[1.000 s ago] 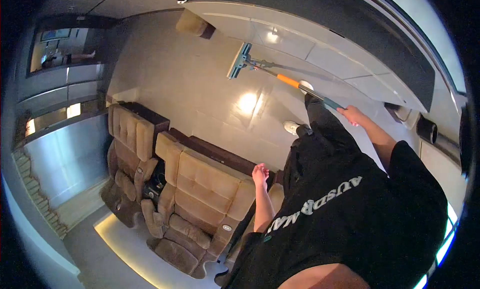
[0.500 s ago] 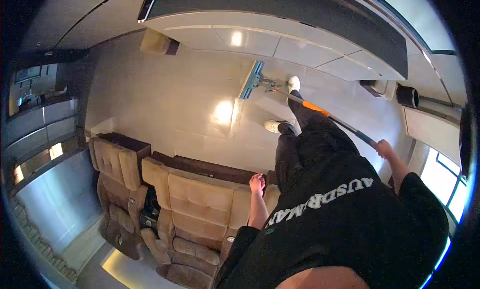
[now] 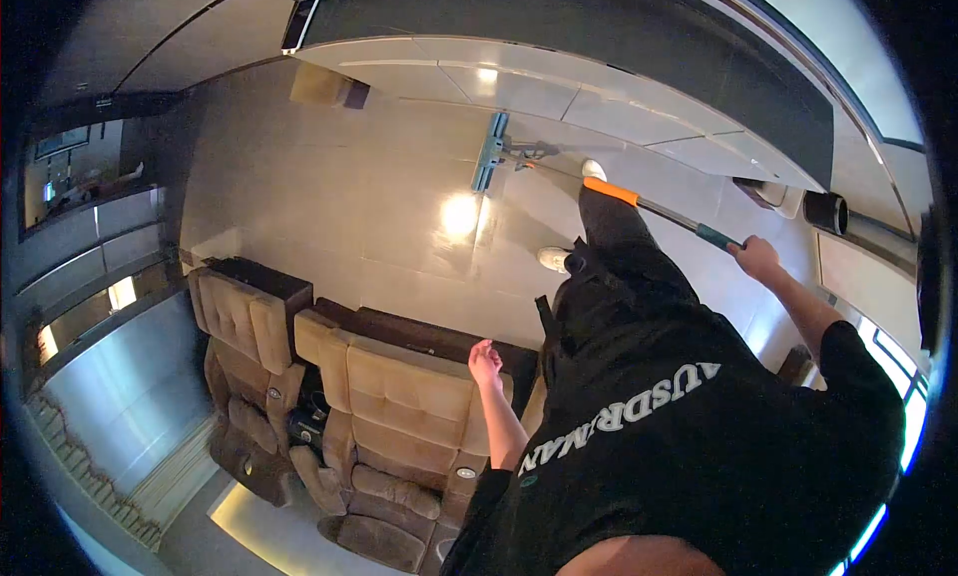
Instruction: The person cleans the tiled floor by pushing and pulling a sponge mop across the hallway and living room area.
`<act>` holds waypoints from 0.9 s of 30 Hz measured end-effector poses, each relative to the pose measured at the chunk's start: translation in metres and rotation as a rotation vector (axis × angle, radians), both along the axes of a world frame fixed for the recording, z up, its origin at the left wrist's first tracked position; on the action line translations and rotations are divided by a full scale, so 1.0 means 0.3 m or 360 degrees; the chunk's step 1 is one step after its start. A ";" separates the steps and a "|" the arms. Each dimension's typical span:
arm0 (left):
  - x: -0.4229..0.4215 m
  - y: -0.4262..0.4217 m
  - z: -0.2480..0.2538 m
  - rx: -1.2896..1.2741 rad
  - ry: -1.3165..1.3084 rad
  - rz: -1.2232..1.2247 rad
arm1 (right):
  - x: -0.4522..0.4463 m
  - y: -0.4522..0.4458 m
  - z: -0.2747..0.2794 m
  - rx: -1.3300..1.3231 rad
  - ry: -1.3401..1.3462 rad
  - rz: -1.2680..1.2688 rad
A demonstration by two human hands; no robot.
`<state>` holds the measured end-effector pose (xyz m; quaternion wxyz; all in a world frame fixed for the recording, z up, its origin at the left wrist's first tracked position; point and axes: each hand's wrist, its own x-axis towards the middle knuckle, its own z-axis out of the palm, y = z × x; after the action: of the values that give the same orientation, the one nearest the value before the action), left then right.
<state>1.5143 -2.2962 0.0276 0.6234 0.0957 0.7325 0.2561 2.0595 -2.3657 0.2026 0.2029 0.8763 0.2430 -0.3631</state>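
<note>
In the head view my right hand [image 3: 758, 259] is wrapped round the dark teal grip of a sponge mop [image 3: 611, 190], which has an orange sleeve on its pole. The mop's wide blue-grey head [image 3: 490, 153] rests on the glossy tiled floor [image 3: 349, 187], left of my white shoes. Fingers curled in and holding nothing, my left hand [image 3: 486, 362] hovers by the back of a tan padded recliner [image 3: 409, 377].
A long white-fronted cabinet [image 3: 519, 82] with a dark top runs along the far side. Recliner seats [image 3: 239, 322] line the near left. A small box-like object [image 3: 327, 85] stands by the wall, and a dark cylinder [image 3: 826, 213] lies at right.
The mop head has shifted slightly left and toward the cabinet, turning more upright in view. My right hand has moved up and left with the pole; my left hand has moved left.
</note>
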 end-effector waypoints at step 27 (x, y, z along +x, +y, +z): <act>0.537 -0.099 0.007 0.0142 0.0154 -0.0676 | 0.412 -0.036 -0.660 0.0079 0.0494 0.0683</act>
<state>1.6754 -2.3259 0.0298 0.6226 0.2875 0.7129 0.1461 2.1831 -2.3766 0.0045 0.2141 0.7432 0.4602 -0.4359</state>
